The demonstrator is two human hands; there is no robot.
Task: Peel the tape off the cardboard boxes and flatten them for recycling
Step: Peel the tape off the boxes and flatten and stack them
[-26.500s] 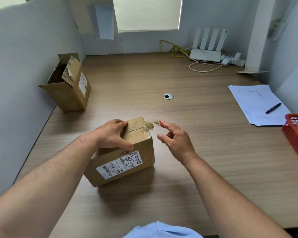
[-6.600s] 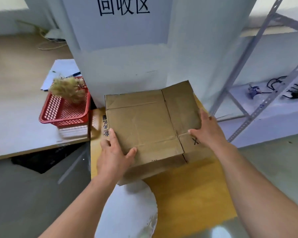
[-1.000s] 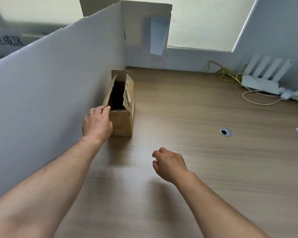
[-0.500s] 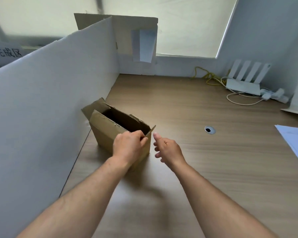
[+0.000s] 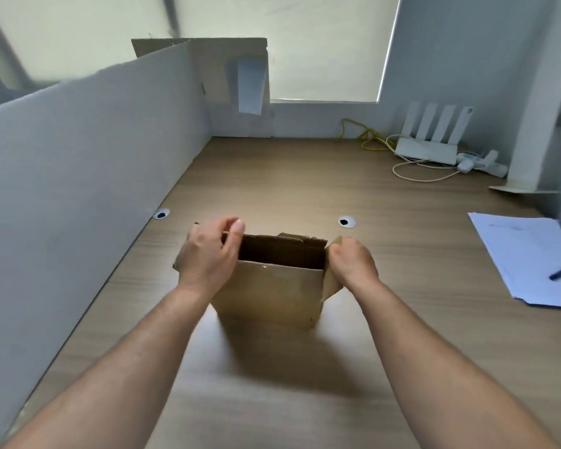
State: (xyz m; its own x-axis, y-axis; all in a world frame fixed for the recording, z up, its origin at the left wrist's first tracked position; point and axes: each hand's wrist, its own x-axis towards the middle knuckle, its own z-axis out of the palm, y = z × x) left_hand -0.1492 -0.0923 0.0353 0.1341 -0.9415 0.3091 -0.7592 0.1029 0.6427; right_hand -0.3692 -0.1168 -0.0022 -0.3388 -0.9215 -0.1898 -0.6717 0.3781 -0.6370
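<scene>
Drawn away from the white partition [image 5: 78,173] since half a second ago, the open-topped cardboard box [image 5: 272,286] now stands upright on the wooden desk [image 5: 305,183], squarely before the person. The left hand [image 5: 208,257] curls over the box's left end, thumb and fingers apparently pinching the card there. The right hand [image 5: 350,264] grips the right flap [image 5: 330,286], fingers closed round its upper edge. The box looks empty and thin-walled, so probably light, stiff across its panels, and ready to fold at the creases. Flap edges and corners offer the surest hold. No tape is discernible from this side.
</scene>
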